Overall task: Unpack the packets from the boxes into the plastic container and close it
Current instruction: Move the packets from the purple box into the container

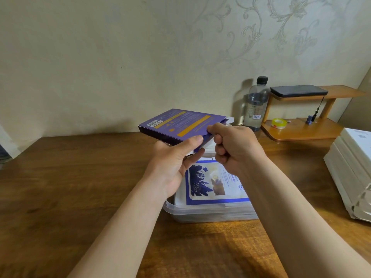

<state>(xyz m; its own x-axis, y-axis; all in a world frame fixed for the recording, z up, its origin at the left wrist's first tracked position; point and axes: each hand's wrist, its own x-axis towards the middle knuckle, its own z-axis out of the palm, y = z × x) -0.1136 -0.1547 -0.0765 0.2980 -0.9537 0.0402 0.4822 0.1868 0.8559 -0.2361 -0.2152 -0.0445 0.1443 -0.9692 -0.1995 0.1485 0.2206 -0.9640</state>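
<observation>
A flat purple box [176, 122] with yellow bands is held level above the table, its open end facing right. My left hand [176, 161] grips the box's near corner, thumb on top. My right hand [234, 145] is closed at the box's open right end, fingers pinched on the flap or the contents there; which one is hidden. Below my hands stands the clear plastic container [200, 214], without a lid on it. White and blue packets [212, 183] lie stacked flat inside it.
A stack of white boxes [349, 167] with a clear lid leaning on it sits at the right edge. A water bottle [256, 103], a wooden two-tier shelf [301, 129] with a tape roll and a phone stand behind. The wall is close behind.
</observation>
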